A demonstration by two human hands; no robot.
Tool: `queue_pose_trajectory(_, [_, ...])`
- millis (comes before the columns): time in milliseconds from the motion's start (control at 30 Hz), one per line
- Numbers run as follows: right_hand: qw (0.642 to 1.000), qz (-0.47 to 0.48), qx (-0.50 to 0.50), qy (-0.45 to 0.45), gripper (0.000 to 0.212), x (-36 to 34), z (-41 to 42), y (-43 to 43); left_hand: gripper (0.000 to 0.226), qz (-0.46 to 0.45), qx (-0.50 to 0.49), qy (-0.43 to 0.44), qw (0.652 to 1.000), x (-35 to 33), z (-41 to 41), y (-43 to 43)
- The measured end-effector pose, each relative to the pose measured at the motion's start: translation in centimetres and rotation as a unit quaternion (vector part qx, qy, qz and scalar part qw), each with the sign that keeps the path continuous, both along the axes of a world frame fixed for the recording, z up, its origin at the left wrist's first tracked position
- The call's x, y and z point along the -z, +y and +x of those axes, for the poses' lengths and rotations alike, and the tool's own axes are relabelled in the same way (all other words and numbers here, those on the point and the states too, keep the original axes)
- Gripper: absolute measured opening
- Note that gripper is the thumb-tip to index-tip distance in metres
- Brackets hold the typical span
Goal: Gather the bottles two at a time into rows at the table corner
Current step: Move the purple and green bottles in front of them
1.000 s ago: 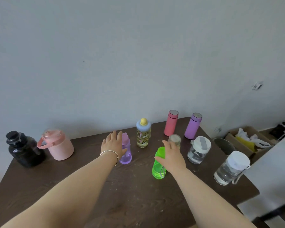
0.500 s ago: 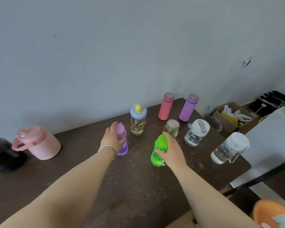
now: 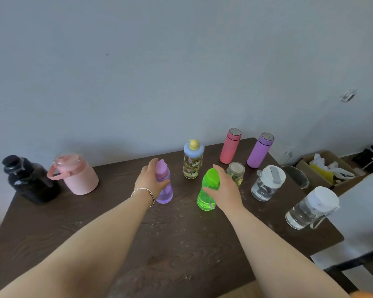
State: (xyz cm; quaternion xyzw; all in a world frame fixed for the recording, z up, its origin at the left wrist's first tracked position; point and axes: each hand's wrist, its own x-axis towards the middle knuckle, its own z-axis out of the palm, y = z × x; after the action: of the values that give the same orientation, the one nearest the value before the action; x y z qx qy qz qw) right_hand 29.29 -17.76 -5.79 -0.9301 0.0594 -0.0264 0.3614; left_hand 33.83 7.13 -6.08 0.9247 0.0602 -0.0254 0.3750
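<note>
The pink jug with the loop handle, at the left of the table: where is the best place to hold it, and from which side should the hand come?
Probably by the handle: the pink jug stands upright, its body looks too broad for one hand, and the loop handle juts out on its left, toward the black jug. Come in from the front-left and hook the fingers through the loop.

We grip the purple bottle (image 3: 164,186) with our left hand (image 3: 149,183) and the green bottle (image 3: 207,192) with our right hand (image 3: 225,191), mid-table (image 3: 116,233).

Plain grey-blue wall (image 3: 181,72), dark wood-grain table (image 3: 170,244) against it, cardboard box (image 3: 329,168) on floor — soft daylight
</note>
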Motion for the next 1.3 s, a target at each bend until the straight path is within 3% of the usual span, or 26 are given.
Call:
queue_pose_trajectory(533, [0.975, 0.023, -0.216, -0.035, 0.081, -2.7, 2.2, 12.3, 0.083, 0.02, -0.228, -0.025, 0.973, -3.1, -11.4, 11.4])
queue_pose_trajectory(800, [0.965, 0.038, -0.26, -0.031, 0.086, -2.9, 0.9, 21.1, 0.076, 0.032, -0.33, -0.035, 0.943, -2.9, -14.8, 19.5])
queue_pose_trajectory(933, [0.967, 0.04, -0.249, -0.019, 0.087, -2.7, 0.8, 25.6, 0.073, 0.024, -0.332, -0.035, 0.942, -2.5, -14.9, 23.5])
queue_pose_trajectory(1300, [0.975, 0.057, -0.215, -0.002, 0.062, -1.3, 0.8, 38.3, 0.069, 0.02, -0.253, -0.021, 0.967, -1.8, -12.3, 36.3])
